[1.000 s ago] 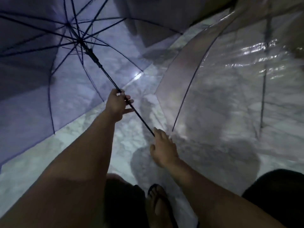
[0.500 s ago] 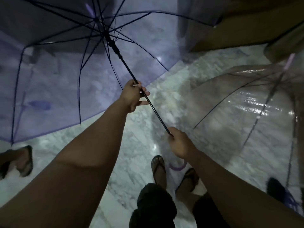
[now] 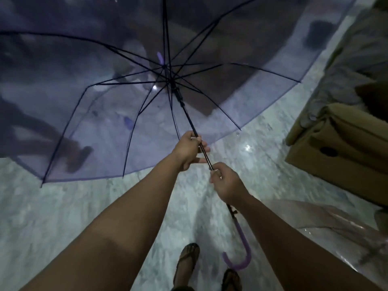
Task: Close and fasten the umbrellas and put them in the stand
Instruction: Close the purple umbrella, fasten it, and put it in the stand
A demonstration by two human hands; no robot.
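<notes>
The purple umbrella [image 3: 117,97] now sits centred, still open; its hooked handle [image 3: 241,248] has emerged. Left grip [image 3: 189,151] and right grip [image 3: 227,185] stay clenched on its shaft [image 3: 190,122]. No legible writing.

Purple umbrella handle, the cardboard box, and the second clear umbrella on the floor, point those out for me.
purple umbrella handle [image 3: 243,246]: head view, on the straight part above the hook.
cardboard box [image 3: 340,141]: head view, on its top flap.
second clear umbrella [image 3: 327,229]: head view, on its canopy at lower right.
</notes>
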